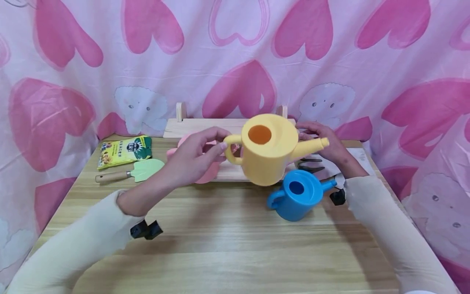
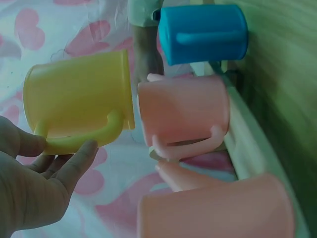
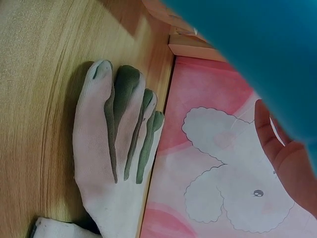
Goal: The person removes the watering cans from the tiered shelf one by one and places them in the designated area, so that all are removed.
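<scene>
Pinching the handle of the yellow watering can [image 1: 266, 163], the left hand [image 1: 196, 157] holds it in the air before the wooden rack [image 1: 216, 125] in the head view; the right hand [image 1: 327, 141] hovers by the rack's right end, fingers loosely bent, touching or apart I cannot tell; one blue watering can [image 1: 297, 200] stands in front of the rack, one packet [image 1: 125, 152] and one trowel [image 1: 141, 171] lie left of it; the step in hand looks like carrying the yellow can, and the next move seems to call for keeping it level and clear of the blue one. The left wrist view counts four cans: one yellow, one blue, two pink watering cans [image 2: 183, 106] at the rack; thumb and fingers close narrowly on the yellow handle. The right wrist view shows one glove [image 3: 91, 144] right of the rack, plus part of perhaps a second.
</scene>
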The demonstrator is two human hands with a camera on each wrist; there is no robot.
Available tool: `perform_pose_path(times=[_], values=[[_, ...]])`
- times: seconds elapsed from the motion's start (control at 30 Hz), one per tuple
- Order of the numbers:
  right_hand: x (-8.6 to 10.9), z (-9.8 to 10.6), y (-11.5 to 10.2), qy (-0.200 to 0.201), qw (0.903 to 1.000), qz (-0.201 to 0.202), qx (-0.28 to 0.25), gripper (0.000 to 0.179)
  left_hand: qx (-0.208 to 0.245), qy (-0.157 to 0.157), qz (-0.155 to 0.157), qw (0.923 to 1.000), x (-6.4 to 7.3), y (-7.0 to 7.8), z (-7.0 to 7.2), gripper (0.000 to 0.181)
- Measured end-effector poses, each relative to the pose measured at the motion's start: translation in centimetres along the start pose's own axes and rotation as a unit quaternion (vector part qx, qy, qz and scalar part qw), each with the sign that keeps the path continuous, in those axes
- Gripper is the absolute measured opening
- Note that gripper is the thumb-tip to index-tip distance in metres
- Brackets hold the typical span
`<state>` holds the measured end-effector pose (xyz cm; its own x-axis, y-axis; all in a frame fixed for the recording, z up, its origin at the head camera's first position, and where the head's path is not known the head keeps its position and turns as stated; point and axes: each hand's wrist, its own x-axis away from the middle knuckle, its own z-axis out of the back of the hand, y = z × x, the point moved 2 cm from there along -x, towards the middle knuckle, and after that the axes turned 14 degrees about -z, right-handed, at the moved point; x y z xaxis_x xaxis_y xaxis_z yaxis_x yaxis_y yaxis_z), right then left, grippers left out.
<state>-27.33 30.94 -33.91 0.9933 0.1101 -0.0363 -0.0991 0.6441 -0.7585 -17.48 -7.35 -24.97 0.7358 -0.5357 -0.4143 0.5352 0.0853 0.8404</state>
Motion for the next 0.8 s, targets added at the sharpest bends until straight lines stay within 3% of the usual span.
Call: perform_pose_path(times=[0.2, 0.43, 0.8], values=[[0.0, 0.0, -0.1, 0.011, 0.9988, -0.03, 0.039, 0.042, -0.006, -0.006, 0.033, 0.9994, 2.8, -0.2, -0.2, 0.026], [0.0, 0.0, -0.1, 0.021, 0.9983, -0.031, 0.045, 0.043, 0.01, -0.024, 0.022, 0.9994, 4.7, -0.5, -1.0, 0.027], [0.1, -0.2, 0.1, 0.017, 0.9986, -0.034, 0.038, 0.043, 0.02, -0.03, 0.066, 0.9972, 7.4, -3.7, -1.4, 0.026]])
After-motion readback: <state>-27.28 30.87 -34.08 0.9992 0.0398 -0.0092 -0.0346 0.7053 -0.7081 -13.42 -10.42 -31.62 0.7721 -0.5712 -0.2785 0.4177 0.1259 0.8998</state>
